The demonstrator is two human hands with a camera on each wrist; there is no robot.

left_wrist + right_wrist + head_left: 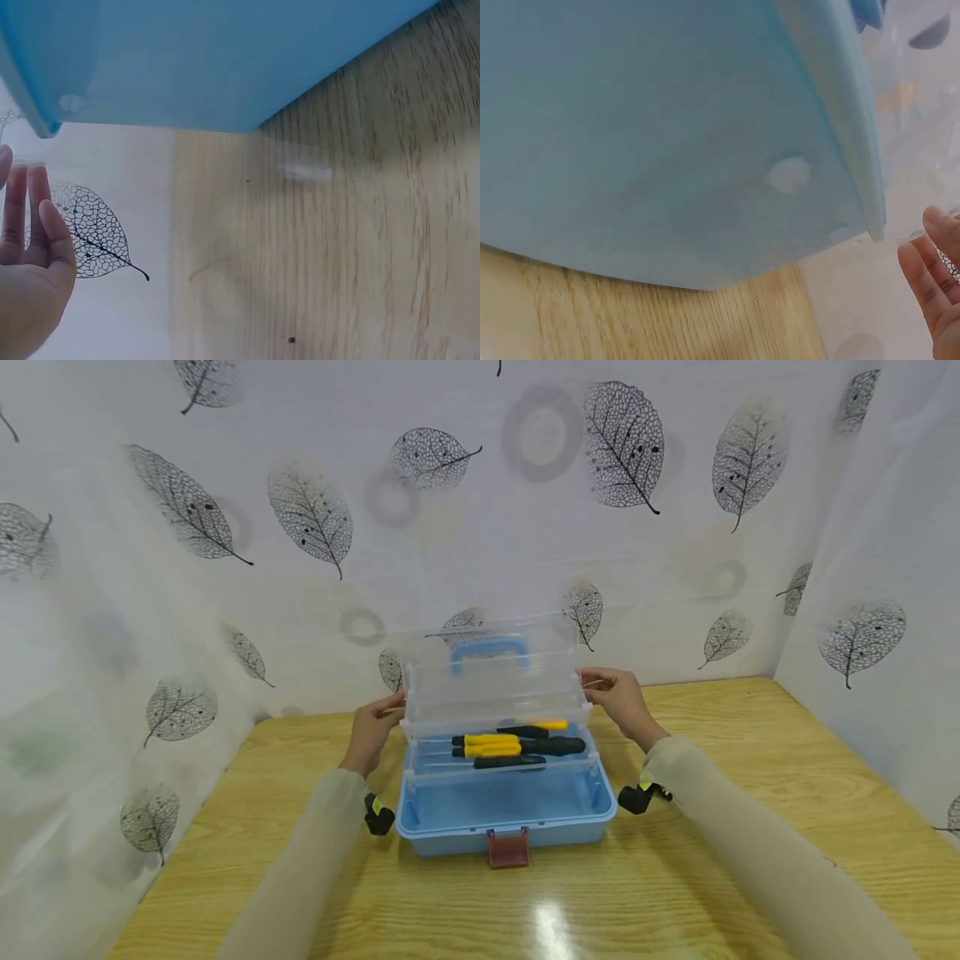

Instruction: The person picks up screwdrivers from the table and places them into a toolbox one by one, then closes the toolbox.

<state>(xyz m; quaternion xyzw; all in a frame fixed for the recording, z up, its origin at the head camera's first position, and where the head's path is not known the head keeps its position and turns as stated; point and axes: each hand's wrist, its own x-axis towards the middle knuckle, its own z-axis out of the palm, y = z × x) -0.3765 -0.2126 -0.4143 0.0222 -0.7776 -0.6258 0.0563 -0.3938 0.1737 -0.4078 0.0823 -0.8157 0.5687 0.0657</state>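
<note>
A blue toolbox (506, 842) stands on the table with its clear lid (489, 632) raised and tilted back. Clear trays (495, 700) are lifted above the base. Screwdrivers with yellow and black handles (491, 745) lie in the lower tray. My left hand (369, 733) pinches the lid's left edge; in the left wrist view its fingers (37, 202) meet a thin clear rim. On the other side my right hand (617, 700) pinches the right edge, thumb and fingers (922, 277) near together. A dark red latch (508, 849) hangs open at the box's front.
The wooden table (750, 760) extends on both sides and in front of the box. Behind it hangs a pale curtain (480, 552) printed with leaves, close to the raised lid. A blue handle (489, 647) sits on the lid.
</note>
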